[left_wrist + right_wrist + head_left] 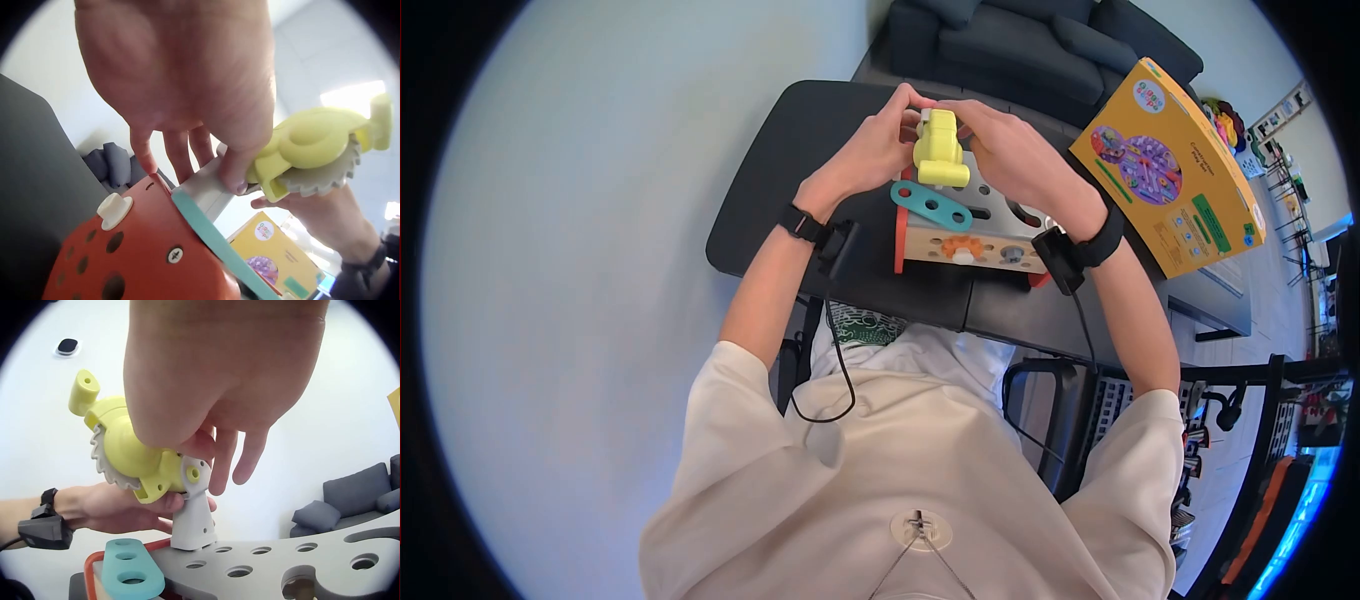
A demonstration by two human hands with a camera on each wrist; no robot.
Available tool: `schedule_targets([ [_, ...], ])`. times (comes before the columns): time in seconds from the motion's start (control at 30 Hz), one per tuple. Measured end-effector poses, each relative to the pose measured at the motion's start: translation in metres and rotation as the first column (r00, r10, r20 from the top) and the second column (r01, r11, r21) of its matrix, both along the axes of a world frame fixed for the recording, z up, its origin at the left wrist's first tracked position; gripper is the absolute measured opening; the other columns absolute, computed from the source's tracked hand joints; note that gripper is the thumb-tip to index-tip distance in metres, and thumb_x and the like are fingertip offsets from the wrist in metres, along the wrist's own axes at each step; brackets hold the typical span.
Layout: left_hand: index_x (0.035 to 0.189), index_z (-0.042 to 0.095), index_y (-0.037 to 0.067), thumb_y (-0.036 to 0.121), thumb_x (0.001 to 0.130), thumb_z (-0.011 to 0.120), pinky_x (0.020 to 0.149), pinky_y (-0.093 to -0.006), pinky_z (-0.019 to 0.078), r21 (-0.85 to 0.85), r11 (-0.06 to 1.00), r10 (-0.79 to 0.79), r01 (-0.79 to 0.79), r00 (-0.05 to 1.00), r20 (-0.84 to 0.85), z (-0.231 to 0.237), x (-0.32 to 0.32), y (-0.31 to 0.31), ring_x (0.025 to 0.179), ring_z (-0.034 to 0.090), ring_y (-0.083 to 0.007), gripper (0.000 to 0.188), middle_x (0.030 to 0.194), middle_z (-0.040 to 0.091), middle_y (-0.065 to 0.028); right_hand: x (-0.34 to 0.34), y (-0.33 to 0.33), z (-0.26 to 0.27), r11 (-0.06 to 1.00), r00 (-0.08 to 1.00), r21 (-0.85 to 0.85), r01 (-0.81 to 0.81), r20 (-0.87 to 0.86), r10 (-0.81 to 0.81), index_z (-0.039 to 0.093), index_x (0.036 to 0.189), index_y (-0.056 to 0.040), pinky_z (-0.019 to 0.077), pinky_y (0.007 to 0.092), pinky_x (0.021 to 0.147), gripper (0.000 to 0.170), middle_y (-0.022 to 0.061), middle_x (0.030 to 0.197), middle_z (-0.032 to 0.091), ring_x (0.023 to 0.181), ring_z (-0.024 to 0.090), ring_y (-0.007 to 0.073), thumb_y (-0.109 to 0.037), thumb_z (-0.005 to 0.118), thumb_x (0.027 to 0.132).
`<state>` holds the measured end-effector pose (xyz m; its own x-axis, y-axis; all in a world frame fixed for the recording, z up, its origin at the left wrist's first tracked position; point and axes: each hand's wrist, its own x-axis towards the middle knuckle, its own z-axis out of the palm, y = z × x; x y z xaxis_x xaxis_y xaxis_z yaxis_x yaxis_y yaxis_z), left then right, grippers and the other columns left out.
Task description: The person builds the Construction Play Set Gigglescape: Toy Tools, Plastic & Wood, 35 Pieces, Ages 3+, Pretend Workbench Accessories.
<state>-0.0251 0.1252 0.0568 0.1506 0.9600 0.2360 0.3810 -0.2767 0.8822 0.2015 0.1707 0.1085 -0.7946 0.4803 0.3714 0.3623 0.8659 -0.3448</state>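
Note:
A yellow toy circular saw point(940, 150) with a grey toothed blade point(107, 464) is joined to a grey stand point(191, 522) at the back left of a toy workbench. My left hand point(870, 155) grips the stand, its thumb point(234, 172) on the near side and its fingers beyond. At the pivot where saw and stand meet, my right hand point(225, 381) pinches with thumb and index finger; its other fingers extend loosely. The workbench has a grey perforated top point(250, 565) and red sides point(144, 256). A teal strip with holes point(930, 205) lies across its left edge.
The workbench stands on a black table point(770, 190). An orange gear point(962, 245) and a grey nut-like piece point(1012, 255) sit on its front. A big yellow-orange box point(1180, 170) is at the right, and a dark sofa point(1020, 55) stands behind.

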Motion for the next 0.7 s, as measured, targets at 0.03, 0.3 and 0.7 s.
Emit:
schedule_targets([
  [0.03,0.135,0.045,0.008,0.005,0.1,0.072,0.102,-0.038,0.0544,-0.014,1.0,0.004,-0.004,1.0,-0.012,-0.001,0.0,0.0,0.118,0.07,-0.0226,0.044,0.126,0.074,-0.0144,0.0,0.001,0.0,0.999,0.999,-0.036,-0.013,-0.039,0.012,0.06,0.14,0.0003,0.0551,0.0506,0.091,0.046,0.0226,0.117,0.073,0.103,0.069,0.0447,-0.003,0.047,0.096],
  [0.3,0.135,0.043,0.008,0.007,0.104,0.068,0.104,-0.0413,0.0537,-0.039,0.999,0.004,-0.006,0.999,-0.05,0.0,-0.001,-0.002,0.119,0.071,-0.0272,0.039,0.129,0.073,-0.0176,0.0,0.011,0.023,0.933,0.993,-0.352,0.073,0.115,-0.035,0.071,0.137,-0.0051,0.0502,0.0429,0.075,0.065,0.0182,0.08,0.067,0.073,0.062,0.0266,-0.055,0.042,0.109],
  [0.7,0.152,0.043,0.012,0.0,0.102,0.056,0.115,-0.0453,0.047,0.067,0.993,-0.078,0.102,0.953,-0.291,0.014,-0.024,-0.015,0.139,0.06,-0.0331,0.053,0.15,0.063,-0.0199,0.003,-0.003,0.025,0.945,0.974,-0.311,0.101,0.224,-0.03,0.048,0.161,-0.0027,0.0559,0.041,0.091,0.102,0.0221,0.125,0.073,0.098,0.073,0.0306,-0.077,0.061,0.092],
])
